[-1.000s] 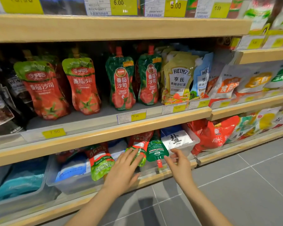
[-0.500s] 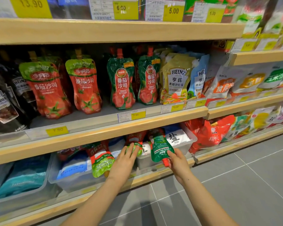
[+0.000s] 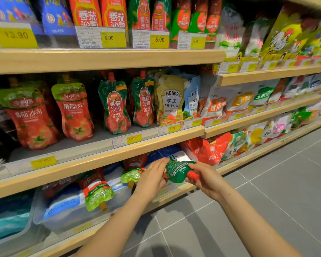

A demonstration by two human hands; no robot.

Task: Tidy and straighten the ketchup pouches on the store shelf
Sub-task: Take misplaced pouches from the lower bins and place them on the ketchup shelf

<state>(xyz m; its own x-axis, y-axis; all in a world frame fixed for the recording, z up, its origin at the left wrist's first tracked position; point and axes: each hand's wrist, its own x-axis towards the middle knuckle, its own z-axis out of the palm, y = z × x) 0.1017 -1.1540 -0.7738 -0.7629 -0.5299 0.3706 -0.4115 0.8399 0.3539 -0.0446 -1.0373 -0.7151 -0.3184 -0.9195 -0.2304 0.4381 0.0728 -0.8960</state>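
Observation:
A dark green ketchup pouch (image 3: 176, 172) with a red cap lies sideways between my hands, in front of the bottom shelf. My right hand (image 3: 205, 178) grips it at the cap end. My left hand (image 3: 152, 178) presses its other end with flat fingers. Two red-and-green pouches hang upside down over the bottom shelf's bins: one (image 3: 96, 190) at the left, another (image 3: 132, 170) beside my left hand. On the middle shelf (image 3: 93, 160) stand two red pouches (image 3: 74, 112) and two dark green pouches (image 3: 115, 108), upright.
Clear plastic bins (image 3: 67, 217) with blue and white bags line the bottom shelf. Heinz dressing pouches (image 3: 171, 101) stand right of the ketchup. Red flour bags (image 3: 211, 151) lie at the lower right. Yellow price tags run along the shelf edges. Grey floor tiles (image 3: 267, 191) spread to the right.
My right hand lifted the green pouch out of the bottom shelf and turned it sideways, cap to the right. My left hand moved from the hanging pouch onto it. The view tilted up.

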